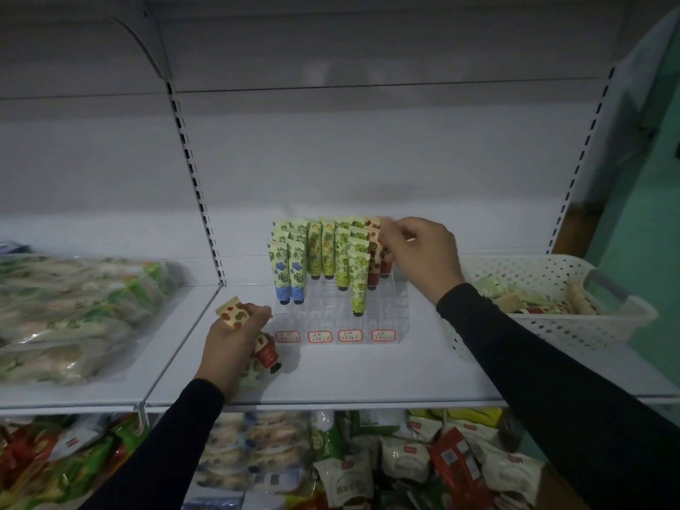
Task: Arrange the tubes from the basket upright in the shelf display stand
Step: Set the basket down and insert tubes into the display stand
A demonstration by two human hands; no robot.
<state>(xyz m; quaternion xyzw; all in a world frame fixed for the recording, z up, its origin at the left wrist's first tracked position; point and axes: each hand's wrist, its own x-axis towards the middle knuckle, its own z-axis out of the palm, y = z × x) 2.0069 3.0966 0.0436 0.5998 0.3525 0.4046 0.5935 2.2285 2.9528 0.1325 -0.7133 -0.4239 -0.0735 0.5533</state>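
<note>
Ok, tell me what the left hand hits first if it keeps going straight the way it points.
Likely the clear display stand: the left hand, gripping a red-patterned tube, points up and right toward its lower left corner. Depth is hard to judge.

I am looking at a dim white metal shelving unit (331,377) with slotted uprights (191,167). A teal wall (640,230) is showing at the far right. Packaged goods (368,461) are crowding the lower shelf.

- The right hand (419,257) covers the red tubes (374,252) at the back, so its fingertips cannot be seen.
- The labels (319,337) have writing too small to read.
- The basket (552,325) hides most of its tubes.
</note>
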